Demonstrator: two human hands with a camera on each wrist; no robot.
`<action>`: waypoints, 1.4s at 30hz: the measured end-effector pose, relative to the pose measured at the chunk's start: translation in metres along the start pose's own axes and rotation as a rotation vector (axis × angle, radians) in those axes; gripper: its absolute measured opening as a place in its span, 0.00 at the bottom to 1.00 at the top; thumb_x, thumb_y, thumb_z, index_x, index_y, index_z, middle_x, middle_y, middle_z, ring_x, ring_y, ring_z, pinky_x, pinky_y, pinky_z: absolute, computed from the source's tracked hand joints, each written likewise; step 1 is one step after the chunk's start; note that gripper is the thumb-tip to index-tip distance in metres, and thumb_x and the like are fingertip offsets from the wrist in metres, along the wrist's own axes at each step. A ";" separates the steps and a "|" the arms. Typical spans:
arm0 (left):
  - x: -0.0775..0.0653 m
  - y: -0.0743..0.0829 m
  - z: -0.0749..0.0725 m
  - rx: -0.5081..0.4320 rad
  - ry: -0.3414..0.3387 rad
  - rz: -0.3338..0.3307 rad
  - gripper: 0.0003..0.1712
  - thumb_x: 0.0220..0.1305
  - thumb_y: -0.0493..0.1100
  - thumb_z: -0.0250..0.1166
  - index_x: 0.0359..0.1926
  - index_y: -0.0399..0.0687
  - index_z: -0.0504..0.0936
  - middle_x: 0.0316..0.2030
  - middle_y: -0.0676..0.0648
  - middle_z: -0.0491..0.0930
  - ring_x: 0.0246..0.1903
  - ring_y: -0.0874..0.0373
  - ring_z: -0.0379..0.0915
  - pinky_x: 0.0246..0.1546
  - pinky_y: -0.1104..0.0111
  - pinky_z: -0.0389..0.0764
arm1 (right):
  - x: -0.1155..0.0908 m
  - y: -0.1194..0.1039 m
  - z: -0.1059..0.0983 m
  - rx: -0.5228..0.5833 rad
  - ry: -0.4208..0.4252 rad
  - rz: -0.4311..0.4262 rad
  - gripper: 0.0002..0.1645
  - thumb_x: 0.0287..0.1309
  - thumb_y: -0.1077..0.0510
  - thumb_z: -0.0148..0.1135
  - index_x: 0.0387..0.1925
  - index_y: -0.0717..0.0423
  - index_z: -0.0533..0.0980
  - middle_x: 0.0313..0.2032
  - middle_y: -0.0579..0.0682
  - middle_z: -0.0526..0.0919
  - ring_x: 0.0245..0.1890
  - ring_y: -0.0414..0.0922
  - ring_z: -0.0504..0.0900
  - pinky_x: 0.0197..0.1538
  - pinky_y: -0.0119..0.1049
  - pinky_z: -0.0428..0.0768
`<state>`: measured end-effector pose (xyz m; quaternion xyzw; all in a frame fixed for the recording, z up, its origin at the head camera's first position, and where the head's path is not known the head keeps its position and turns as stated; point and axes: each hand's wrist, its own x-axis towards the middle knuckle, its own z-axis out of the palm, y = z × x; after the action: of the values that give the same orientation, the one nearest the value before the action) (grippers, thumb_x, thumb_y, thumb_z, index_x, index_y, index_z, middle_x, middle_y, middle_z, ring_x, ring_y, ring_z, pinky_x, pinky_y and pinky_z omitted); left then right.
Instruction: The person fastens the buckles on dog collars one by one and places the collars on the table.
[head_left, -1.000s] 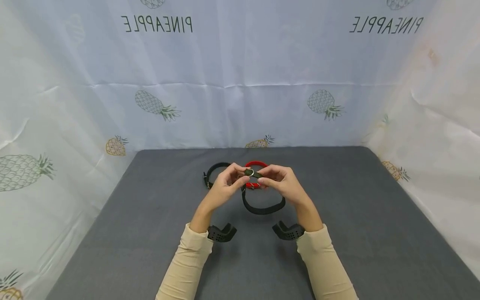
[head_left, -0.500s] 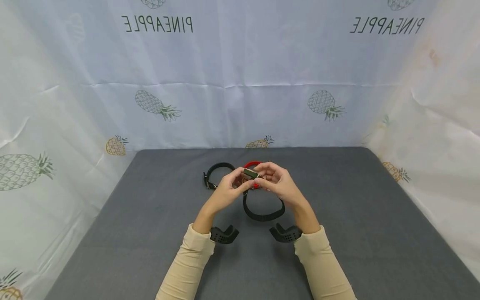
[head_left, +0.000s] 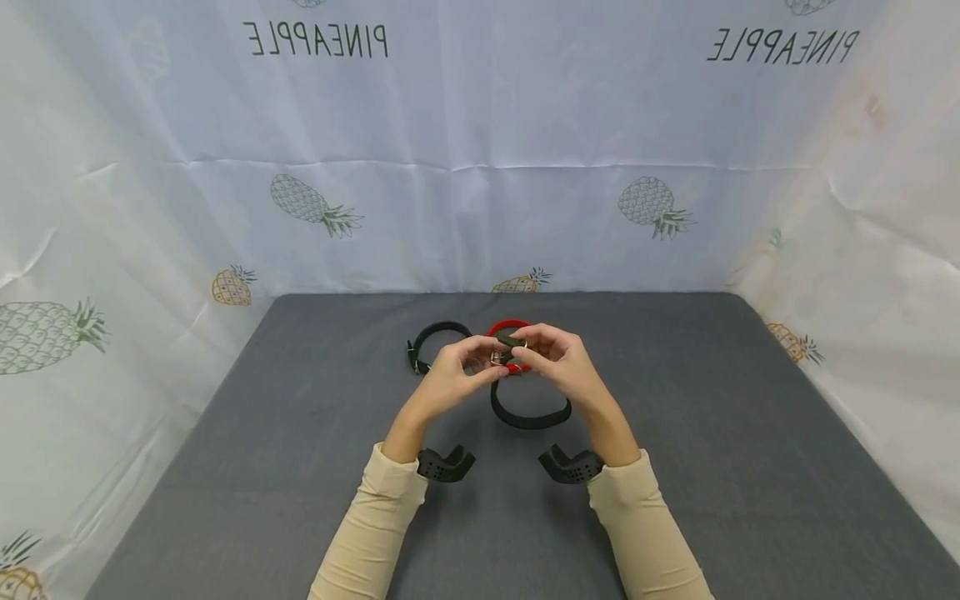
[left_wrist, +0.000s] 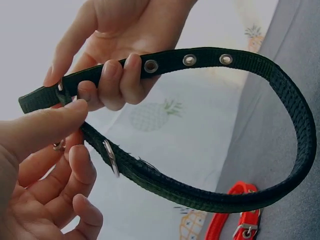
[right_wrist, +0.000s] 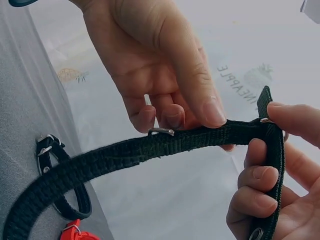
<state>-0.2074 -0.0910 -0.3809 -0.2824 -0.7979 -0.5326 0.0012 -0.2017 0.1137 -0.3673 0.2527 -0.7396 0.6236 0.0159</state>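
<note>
Both hands hold a dark green webbing dog collar [left_wrist: 295, 100] above the table, its loop hanging below them in the head view. My left hand [head_left: 453, 371] pinches the buckle end, thumb beside the metal buckle [left_wrist: 61, 90]; a D-ring [left_wrist: 111, 159] sits a little farther along. My right hand [head_left: 558, 358] grips the eyelet end, fingers curled round the strap with several metal eyelets [left_wrist: 189, 60] running away from it. The strap's tip [left_wrist: 32, 101] sticks out past the buckle frame. In the right wrist view, the right thumb and the left thumb [right_wrist: 214, 112] press near this crossing.
A red collar [head_left: 506, 324] lies on the grey table [head_left: 315, 417] behind the hands. To its left is a black buckled collar [head_left: 415, 360], also looped. A white pineapple-print curtain [head_left: 480, 225] hangs behind the table and along both sides.
The green collar has turned between the fingers, bringing its buckle into sight in the head view. My left hand first came slightly toward the right one. The head view has tilted a little.
</note>
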 end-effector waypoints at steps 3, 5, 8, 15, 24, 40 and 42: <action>0.000 -0.001 -0.002 0.006 0.006 -0.011 0.21 0.62 0.39 0.66 0.55 0.36 0.77 0.36 0.38 0.80 0.32 0.61 0.72 0.35 0.71 0.76 | 0.000 0.000 0.000 0.002 -0.008 0.019 0.17 0.63 0.62 0.60 0.50 0.69 0.75 0.29 0.36 0.76 0.25 0.34 0.73 0.33 0.29 0.76; 0.000 -0.002 -0.002 0.015 0.011 -0.020 0.22 0.62 0.40 0.66 0.56 0.36 0.77 0.35 0.38 0.80 0.32 0.60 0.73 0.35 0.72 0.76 | 0.000 -0.001 0.001 0.005 -0.013 0.026 0.17 0.63 0.61 0.60 0.50 0.69 0.75 0.29 0.36 0.76 0.26 0.34 0.73 0.34 0.29 0.76; 0.000 -0.003 -0.004 0.028 0.021 -0.027 0.20 0.62 0.40 0.67 0.54 0.37 0.79 0.34 0.39 0.80 0.31 0.60 0.72 0.35 0.72 0.76 | 0.000 0.000 0.001 0.003 -0.017 0.017 0.17 0.63 0.61 0.60 0.49 0.69 0.75 0.30 0.35 0.77 0.26 0.34 0.73 0.34 0.29 0.76; -0.001 -0.004 -0.006 0.033 0.064 0.007 0.15 0.59 0.40 0.69 0.46 0.41 0.82 0.33 0.42 0.79 0.29 0.61 0.70 0.31 0.74 0.72 | -0.001 0.001 0.001 0.011 -0.028 -0.003 0.17 0.63 0.61 0.60 0.49 0.70 0.74 0.31 0.34 0.77 0.26 0.34 0.71 0.33 0.29 0.74; -0.002 -0.002 -0.007 0.051 0.106 0.037 0.16 0.58 0.40 0.69 0.47 0.42 0.82 0.41 0.42 0.82 0.40 0.50 0.74 0.43 0.64 0.77 | -0.001 0.001 0.001 0.009 -0.034 0.017 0.16 0.63 0.61 0.60 0.49 0.70 0.74 0.32 0.33 0.79 0.29 0.33 0.75 0.36 0.29 0.76; -0.002 -0.002 -0.005 0.031 0.180 0.127 0.20 0.54 0.37 0.72 0.50 0.41 0.83 0.44 0.41 0.84 0.45 0.51 0.78 0.50 0.54 0.80 | -0.001 0.000 -0.001 -0.094 -0.046 0.043 0.14 0.61 0.63 0.62 0.46 0.67 0.77 0.36 0.39 0.78 0.31 0.36 0.76 0.37 0.29 0.77; -0.002 -0.001 -0.005 0.034 0.192 0.135 0.20 0.54 0.37 0.72 0.49 0.41 0.83 0.44 0.40 0.84 0.45 0.50 0.78 0.50 0.52 0.80 | 0.000 0.000 -0.001 -0.121 -0.043 0.043 0.13 0.61 0.63 0.62 0.46 0.66 0.77 0.38 0.43 0.79 0.32 0.37 0.76 0.37 0.30 0.77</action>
<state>-0.2081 -0.0964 -0.3802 -0.2830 -0.7822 -0.5423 0.1184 -0.2022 0.1151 -0.3673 0.2490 -0.7814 0.5722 0.0019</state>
